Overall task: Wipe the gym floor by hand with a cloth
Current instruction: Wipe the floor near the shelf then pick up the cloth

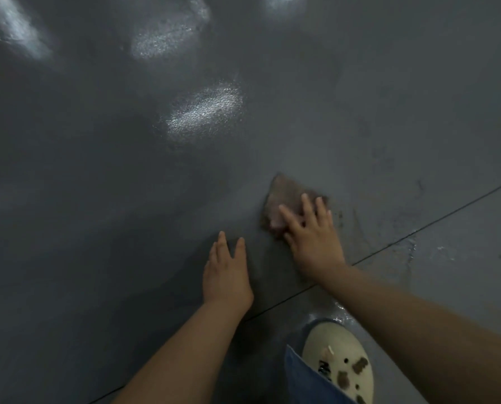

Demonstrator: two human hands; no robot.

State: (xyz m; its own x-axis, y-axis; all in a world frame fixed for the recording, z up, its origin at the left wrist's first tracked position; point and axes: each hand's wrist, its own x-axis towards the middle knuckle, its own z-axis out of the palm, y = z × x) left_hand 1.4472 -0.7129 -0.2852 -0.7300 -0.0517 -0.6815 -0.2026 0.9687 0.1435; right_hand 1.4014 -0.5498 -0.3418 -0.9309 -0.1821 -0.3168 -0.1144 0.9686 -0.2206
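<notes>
Your right hand (312, 237) lies flat on the cloth (284, 199), fingers straight and a little spread, pressing its near half to the floor (127, 185); nothing shows them curled round the fabric. The cloth sits on the grey floor just beyond a thin dark seam (418, 228) that runs slantwise from the lower left up to the right edge of the view. It is a crumpled, roughly triangular piece, its long axis pointing away from you and slightly left, with the pointed corner sticking out past your fingertips. So the free fabric lies ahead of the fingers, and a push forward would probably drive that corner first, while a pull back would drag it behind the palm. Your left hand (227, 272) rests flat on the bare floor just beside and nearer to you, fingers straight and close together, apart from the cloth and seemingly bracing you. The right hand is plainly the nearer one to the work. Ahead and to the left the floor opens wide, dark with patches of glare (205, 112), so there is room for long strokes that way. Nearer you, your pale shoe (339, 363) and a denim hem (301, 380) sit just behind the seam, which limits a backward pull.
</notes>
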